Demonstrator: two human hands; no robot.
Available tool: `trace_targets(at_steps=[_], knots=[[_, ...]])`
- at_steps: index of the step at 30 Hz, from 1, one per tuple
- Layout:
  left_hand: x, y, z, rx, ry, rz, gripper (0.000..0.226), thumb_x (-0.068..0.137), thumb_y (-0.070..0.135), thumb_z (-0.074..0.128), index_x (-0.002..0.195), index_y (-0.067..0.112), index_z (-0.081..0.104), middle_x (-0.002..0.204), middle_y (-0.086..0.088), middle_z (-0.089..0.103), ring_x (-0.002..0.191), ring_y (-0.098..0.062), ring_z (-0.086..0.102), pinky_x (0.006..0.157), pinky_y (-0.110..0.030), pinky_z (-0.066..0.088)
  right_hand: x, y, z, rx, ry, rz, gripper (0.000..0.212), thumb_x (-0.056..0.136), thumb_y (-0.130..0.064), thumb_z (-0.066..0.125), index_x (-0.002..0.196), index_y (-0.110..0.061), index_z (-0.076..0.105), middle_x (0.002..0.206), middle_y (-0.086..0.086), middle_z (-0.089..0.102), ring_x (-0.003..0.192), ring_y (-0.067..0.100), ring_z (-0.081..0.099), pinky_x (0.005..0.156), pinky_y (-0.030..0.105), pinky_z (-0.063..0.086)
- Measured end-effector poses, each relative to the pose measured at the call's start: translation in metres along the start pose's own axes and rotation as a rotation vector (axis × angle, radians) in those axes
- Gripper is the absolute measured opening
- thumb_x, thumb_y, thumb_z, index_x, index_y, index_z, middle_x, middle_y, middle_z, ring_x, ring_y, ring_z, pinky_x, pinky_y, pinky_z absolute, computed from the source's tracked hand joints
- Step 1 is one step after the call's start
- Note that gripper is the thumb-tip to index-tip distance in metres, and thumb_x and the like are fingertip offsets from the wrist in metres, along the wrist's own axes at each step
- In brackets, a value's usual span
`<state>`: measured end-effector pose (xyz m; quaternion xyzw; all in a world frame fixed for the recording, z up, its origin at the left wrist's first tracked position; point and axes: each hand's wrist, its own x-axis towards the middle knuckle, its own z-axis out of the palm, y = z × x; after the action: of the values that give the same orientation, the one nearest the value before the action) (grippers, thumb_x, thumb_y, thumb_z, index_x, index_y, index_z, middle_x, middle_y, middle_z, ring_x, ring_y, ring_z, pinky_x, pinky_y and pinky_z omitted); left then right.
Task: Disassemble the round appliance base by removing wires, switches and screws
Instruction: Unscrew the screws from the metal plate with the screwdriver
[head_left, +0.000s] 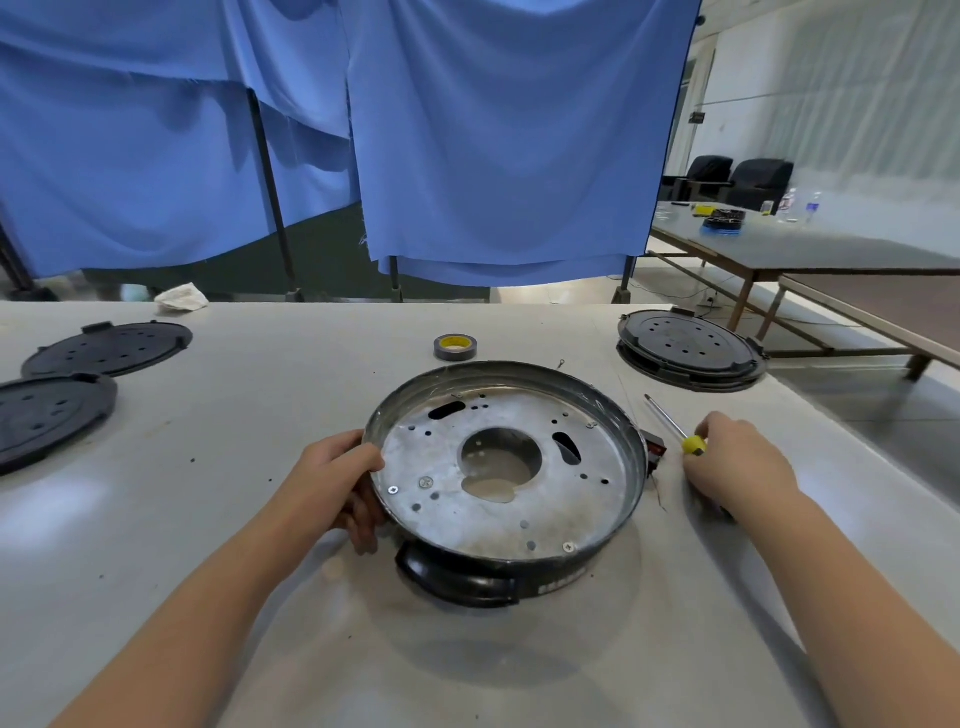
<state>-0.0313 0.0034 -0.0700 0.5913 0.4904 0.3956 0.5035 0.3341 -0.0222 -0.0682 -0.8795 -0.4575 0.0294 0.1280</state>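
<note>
The round appliance base (519, 514) lies on the white table, a metal pan with a black rim, a central hole and a black handle at its near side. Several screws sit in its plate, such as one screw (426, 482). My left hand (343, 483) grips the base's left rim, thumb inside. My right hand (737, 462) holds the yellow handle of a screwdriver (670, 423) just right of the base, its shaft pointing away. A black switch with a red rocker (655, 453) sits against the base's right side, with thin wires trailing toward me.
A roll of tape (455, 347) lies behind the base. Black round covers rest at the left (106, 349), (47, 415) and another stacked unit at the far right (688, 356). A crumpled cloth (182, 299) sits at the far edge. Blue curtains hang behind.
</note>
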Motion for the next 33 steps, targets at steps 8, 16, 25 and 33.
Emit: trace_targets(at_steps=[8, 16, 25, 33], knots=[[0.002, -0.001, -0.004, -0.006, -0.023, -0.035, 0.009, 0.075, 0.008, 0.047, 0.070, 0.006, 0.055, 0.045, -0.020, 0.050, 0.031, -0.032, 0.050, 0.034, -0.024, 0.039, -0.007, -0.001, -0.006, 0.541, 0.232, -0.074, 0.029, 0.088, -0.030, 0.061, 0.111, -0.014, 0.054, 0.101, 0.007, 0.064, 0.084, 0.026, 0.057, 0.071, 0.034, 0.045], [0.004, -0.001, -0.010, -0.028, -0.024, -0.032, 0.013, 0.080, -0.001, 0.043, 0.077, -0.010, 0.052, 0.048, -0.010, 0.038, 0.032, -0.021, 0.035, 0.034, -0.020, 0.034, -0.031, -0.040, -0.051, 1.021, 0.045, -0.277, 0.016, 0.079, -0.030, 0.075, 0.087, -0.026, 0.062, 0.081, -0.007, 0.072, 0.067, 0.007, 0.068, 0.053, 0.018, 0.049], [0.006, 0.002, -0.029, -0.087, -0.048, -0.067, 0.014, 0.070, 0.013, 0.049, 0.077, 0.001, 0.049, 0.058, -0.006, 0.026, 0.045, -0.016, 0.021, 0.045, -0.018, 0.018, -0.046, -0.057, -0.066, 0.855, -0.171, -0.465, 0.017, 0.074, -0.035, 0.075, 0.089, -0.030, 0.067, 0.078, -0.016, 0.073, 0.067, 0.000, 0.067, 0.060, 0.020, 0.049], [0.018, -0.001, -0.051, -0.043, -0.136, -0.104, 0.025, 0.049, 0.020, 0.058, 0.067, 0.012, 0.074, 0.065, -0.015, 0.060, 0.054, -0.023, 0.054, 0.050, -0.024, 0.043, -0.051, -0.066, -0.056, 0.824, -0.290, -0.505, 0.015, 0.078, -0.030, 0.075, 0.090, -0.025, 0.067, 0.076, -0.011, 0.074, 0.063, -0.002, 0.066, 0.050, 0.008, 0.045]])
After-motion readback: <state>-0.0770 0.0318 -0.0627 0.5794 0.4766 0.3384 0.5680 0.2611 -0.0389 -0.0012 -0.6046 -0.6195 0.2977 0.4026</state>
